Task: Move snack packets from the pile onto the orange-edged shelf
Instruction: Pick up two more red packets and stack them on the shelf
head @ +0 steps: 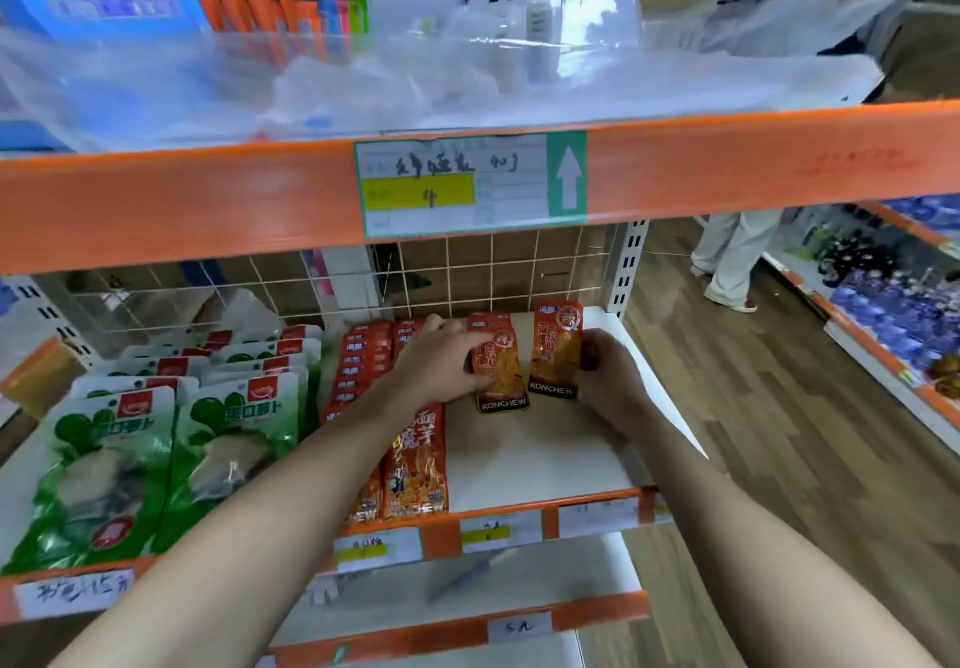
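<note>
Shelf (545, 454): left hand (441, 362) grips packet (503, 376); right hand (609, 374) grips second packet (556, 350).

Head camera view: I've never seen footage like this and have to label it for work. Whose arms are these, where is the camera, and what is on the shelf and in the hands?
There is no machine here. A person wears one wide-angle camera on the head, and it looks down past their own bare arms. The left hand holds the left KONCHEW packet, and the right hand pinches the right KONCHEW packet beside it. Both packets are over the white orange-edged shelf. Further left on that shelf lie rows of red snack packets and green radish packs. Another person's legs show in the aisle at right.
</note>
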### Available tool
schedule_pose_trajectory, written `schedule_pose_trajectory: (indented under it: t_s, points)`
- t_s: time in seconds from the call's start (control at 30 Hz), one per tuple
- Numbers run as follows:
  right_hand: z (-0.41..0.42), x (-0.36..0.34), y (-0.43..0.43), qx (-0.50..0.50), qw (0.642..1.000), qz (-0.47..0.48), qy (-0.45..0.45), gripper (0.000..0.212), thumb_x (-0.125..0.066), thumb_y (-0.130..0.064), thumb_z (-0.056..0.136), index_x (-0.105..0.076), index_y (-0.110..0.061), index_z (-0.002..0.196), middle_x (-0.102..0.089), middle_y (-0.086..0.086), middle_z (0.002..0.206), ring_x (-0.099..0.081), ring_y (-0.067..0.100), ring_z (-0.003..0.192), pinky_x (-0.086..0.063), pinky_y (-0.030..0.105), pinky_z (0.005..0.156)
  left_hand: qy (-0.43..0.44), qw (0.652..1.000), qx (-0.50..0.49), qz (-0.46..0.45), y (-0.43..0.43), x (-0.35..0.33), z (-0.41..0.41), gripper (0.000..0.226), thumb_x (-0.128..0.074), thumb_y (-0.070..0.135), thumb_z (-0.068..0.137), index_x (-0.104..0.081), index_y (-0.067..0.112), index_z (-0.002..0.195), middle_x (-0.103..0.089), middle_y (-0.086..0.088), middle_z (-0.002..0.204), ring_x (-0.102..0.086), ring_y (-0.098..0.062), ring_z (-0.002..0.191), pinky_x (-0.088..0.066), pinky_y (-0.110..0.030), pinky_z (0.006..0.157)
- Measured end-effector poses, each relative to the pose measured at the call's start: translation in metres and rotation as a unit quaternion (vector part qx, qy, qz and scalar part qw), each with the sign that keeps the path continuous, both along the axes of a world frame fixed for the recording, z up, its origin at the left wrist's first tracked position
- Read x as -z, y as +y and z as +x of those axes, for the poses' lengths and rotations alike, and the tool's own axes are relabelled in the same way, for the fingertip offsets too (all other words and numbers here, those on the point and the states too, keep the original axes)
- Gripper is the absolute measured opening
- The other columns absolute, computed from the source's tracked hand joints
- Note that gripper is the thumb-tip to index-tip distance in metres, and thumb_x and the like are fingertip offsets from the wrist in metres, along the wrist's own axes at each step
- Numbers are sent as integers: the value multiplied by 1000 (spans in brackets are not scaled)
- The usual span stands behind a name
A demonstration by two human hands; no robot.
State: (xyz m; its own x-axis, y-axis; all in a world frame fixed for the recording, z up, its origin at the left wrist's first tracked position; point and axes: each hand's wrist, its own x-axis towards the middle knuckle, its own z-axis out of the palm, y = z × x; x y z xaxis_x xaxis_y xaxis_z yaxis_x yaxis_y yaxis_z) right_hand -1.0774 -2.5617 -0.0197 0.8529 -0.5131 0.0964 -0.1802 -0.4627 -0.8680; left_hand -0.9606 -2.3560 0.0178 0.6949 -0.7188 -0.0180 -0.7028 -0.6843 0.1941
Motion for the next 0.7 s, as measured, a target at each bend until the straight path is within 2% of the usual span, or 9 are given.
schedule_pose_trajectory:
  t_s: [0.17,0.37,0.43,0.53,0.57,0.63,0.7]
  points:
    - [0,2,-1,-4,1000,6,1,30,-76,-16,84,-68,-16,113,-74,-2,107,-69,13,97,-58,36,87,8,1000,6,28,-3,2,7,72,-62,57,89,-35,38,153,-44,-2,151,-33,-26,132,-37,-45,107]
    - [0,-1,0,2,999,34,-3,33,-75,-15,87,-65,-14,118,-72,1,112,-68,16,101,-57,36,90,16,1000,-3,22,-2,1,6,72,-62,56,90,-34,36,153,-41,-1,155,-30,-29,137,-35,-47,110]
    - [-2,-2,1,6,999,54,-4,32,-75,-14,87,-65,-14,118,-72,0,111,-68,16,101,-57,36,90,10,1000,-18,-7,1,0,2,71,-61,55,91,-36,31,153,-44,-1,152,-32,-28,137,-34,-45,109]
    - [-4,-2,-1,15,995,99,-12,29,-71,-9,88,-66,-14,116,-73,1,110,-69,18,100,-58,39,88,-6,993,-35,-108,11,3,-9,62,-61,52,93,-46,25,147,-55,1,141,-41,-25,131,-35,-41,107]
    - [-5,-4,-2,16,991,129,-20,26,-69,-8,90,-66,-13,115,-73,4,109,-70,18,98,-59,37,85,-15,988,-39,-147,16,5,-14,57,-60,50,94,-50,24,143,-58,2,137,-44,-24,128,-36,-39,107]
    - [-10,-16,1,16,980,195,-38,16,-66,-9,94,-65,-10,110,-72,8,105,-70,16,85,-57,30,68,-52,976,-38,-208,27,11,-25,46,-57,44,96,-57,21,135,-62,3,130,-51,-21,124,-38,-35,105]
    - [-12,-27,3,14,971,229,-70,9,-65,-6,94,-65,-7,102,-71,8,94,-66,13,70,-51,28,56,-89,964,-33,-248,37,14,-38,34,-56,34,97,-61,18,127,-65,2,123,-52,-19,119,-33,-28,103]
